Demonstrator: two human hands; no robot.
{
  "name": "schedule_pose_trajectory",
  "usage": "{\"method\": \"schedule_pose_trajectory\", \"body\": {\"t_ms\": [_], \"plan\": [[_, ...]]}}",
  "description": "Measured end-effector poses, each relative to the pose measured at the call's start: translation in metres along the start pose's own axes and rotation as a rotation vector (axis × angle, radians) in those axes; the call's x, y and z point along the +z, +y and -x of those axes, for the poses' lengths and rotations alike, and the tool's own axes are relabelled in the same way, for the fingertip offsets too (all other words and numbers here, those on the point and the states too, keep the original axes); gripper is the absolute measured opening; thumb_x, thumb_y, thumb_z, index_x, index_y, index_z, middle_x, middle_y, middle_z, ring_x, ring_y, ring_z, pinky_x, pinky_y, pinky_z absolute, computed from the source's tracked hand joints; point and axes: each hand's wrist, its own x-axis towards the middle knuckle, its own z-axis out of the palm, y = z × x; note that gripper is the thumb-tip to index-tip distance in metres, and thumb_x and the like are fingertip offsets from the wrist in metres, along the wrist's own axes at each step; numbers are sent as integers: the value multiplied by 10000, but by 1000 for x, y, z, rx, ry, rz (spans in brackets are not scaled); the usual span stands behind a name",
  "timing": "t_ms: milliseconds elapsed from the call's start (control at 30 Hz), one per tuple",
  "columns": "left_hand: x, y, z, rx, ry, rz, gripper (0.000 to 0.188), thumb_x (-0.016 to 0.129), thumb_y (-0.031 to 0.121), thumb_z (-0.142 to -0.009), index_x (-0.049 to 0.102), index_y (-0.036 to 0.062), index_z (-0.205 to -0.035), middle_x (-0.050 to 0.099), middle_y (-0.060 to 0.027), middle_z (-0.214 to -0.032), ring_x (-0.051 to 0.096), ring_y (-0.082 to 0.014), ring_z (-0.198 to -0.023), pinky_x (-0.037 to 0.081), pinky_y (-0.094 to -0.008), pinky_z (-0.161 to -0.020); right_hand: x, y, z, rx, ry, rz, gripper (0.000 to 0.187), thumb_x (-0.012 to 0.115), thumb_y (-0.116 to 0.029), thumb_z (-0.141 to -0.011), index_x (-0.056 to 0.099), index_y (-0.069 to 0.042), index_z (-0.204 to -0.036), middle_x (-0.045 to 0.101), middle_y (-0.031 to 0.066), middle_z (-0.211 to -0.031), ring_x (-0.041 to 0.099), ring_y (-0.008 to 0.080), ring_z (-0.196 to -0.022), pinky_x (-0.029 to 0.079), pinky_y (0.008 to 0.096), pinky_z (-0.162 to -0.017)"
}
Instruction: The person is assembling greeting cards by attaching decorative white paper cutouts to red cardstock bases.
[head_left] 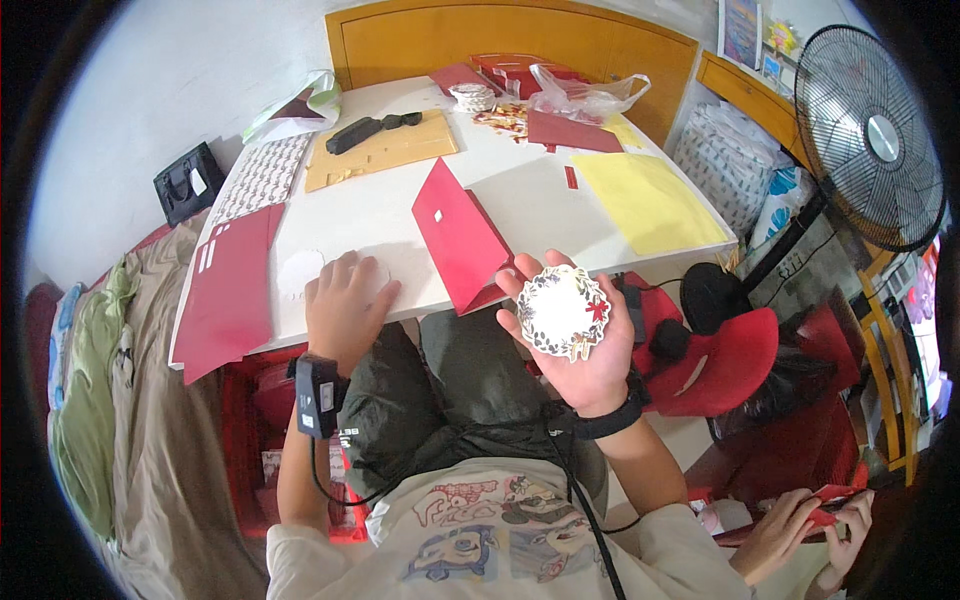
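My right hand is turned palm up at the table's near edge. On its palm lies a round paper cutout with a leafy wreath border, a white middle and a red bow, steadied by the curled fingers and thumb. My left hand rests palm down on the near edge of the white table, its fingers spread. Beside it is a white round paper piece; another pale shape is partly hidden by the fingers. Between my hands a folded red card stands partly opened, with a small white patch on its outer face.
Red sheets overhang the table's left edge. A patterned sheet, a tan board, a yellow sheet and a stack of round cutouts lie farther back. A fan stands right. Another person's hands hold something red.
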Motion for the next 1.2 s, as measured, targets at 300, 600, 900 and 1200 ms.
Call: {"method": "schedule_pose_trajectory", "body": {"t_ms": [300, 600, 900, 1200], "plan": [[-23, 21, 9, 229, 234, 191, 560, 570, 401, -773, 439, 21, -1163, 450, -168, -1193, 415, -319, -1107, 299, -425, -915, 8, 14, -1, 125, 16, 109, 601, 357, -526, -841, 409, -56, -1212, 433, 149, -1235, 404, 297, -1159, 369, 443, -921], [-56, 74, 16, 736, 102, 358, 658, 737, 379, -553, 480, 51, -1062, 482, -148, -1171, 475, -321, -1061, 368, -417, -852, 26, 35, 1, 152, 53, 330, 542, 289, -488, -897, 355, -66, -1229, 491, 80, -1121, 478, 166, -1068, 417, 326, -854], [-49, 48, 36, 436, 366, 501, 621, 816, 263, -511, 475, 45, -982, 440, -193, -1077, 506, -341, -924, 455, -367, -720, 27, 6, -44, -589, -165, 1679, 527, 471, -437, -830, 484, 12, -1106, 510, 166, -1068, 479, 299, -1033, 380, 386, -863], [-28, 39, 29, 421, 279, 634, 276, 620, -77, -683, 477, 13, -901, 470, -116, -866, 477, -238, -796, 415, -311, -663, -36, -10, -69, -224, -59, 2341, 434, 630, -352, -716, 561, -2, -962, 565, 158, -923, 545, 309, -872, 435, 406, -744]]}}
